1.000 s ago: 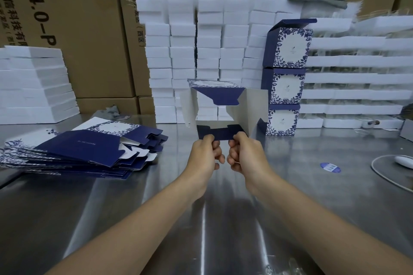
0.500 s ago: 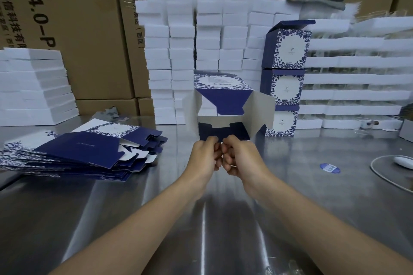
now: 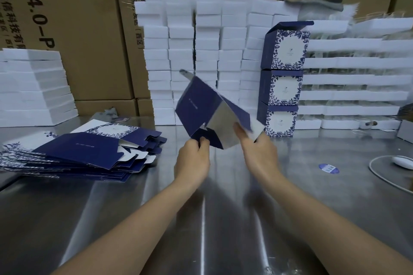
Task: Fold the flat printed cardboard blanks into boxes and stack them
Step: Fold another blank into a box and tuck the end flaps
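Both forearms reach forward. The left hand pinches a blue flap of the half-folded box, and the right hand clasps its right flap, holding it tilted above the steel table. A pile of flat blanks lies left; three finished boxes stand stacked far right, before white foam blocks.

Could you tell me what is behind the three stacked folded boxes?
Columns of white blocks stand behind the folded boxes, with brown cartons beyond. The part directly behind the boxes is hidden.
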Available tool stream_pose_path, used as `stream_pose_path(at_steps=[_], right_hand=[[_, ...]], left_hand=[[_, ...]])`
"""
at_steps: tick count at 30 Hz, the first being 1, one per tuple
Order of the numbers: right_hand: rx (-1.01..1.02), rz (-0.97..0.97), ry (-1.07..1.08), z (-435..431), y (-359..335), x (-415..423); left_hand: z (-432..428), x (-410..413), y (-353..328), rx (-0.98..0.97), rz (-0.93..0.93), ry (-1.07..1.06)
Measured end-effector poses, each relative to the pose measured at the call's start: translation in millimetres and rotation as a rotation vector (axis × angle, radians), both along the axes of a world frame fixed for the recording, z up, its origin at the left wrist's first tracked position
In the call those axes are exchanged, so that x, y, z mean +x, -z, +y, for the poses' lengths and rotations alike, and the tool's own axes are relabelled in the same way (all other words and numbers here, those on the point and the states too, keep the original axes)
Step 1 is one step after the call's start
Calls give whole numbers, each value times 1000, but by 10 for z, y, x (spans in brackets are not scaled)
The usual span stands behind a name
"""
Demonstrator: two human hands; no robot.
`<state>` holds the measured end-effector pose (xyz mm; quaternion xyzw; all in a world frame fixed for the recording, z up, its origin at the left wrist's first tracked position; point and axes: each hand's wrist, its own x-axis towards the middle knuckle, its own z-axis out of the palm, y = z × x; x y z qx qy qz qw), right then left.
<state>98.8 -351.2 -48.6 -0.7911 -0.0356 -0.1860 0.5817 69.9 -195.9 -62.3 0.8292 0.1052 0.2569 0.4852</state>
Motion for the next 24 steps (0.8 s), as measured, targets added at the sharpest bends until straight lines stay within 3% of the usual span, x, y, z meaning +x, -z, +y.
stream_pose_path(at_steps=[4,9,12,16,21,24], right_hand=[[108,9,15,-106,-2,95],[392,46,-153,-41,-55,70],[373,55,-313,-29,-125,16],[295,12,-295,-95,-55,45],[286,243,-225,-167,-36,125],[184,285,-303,-172,-5,135]], left_hand=[[75,-17,45,433,-42,-155],[43,-18,44,580,-64,-126],[15,-34,41,564,-69,-100],[27,-61,-4,407,-83,-19],[19,-107,-72,263,-128,4],[11,-127,-82,205,-199,28]])
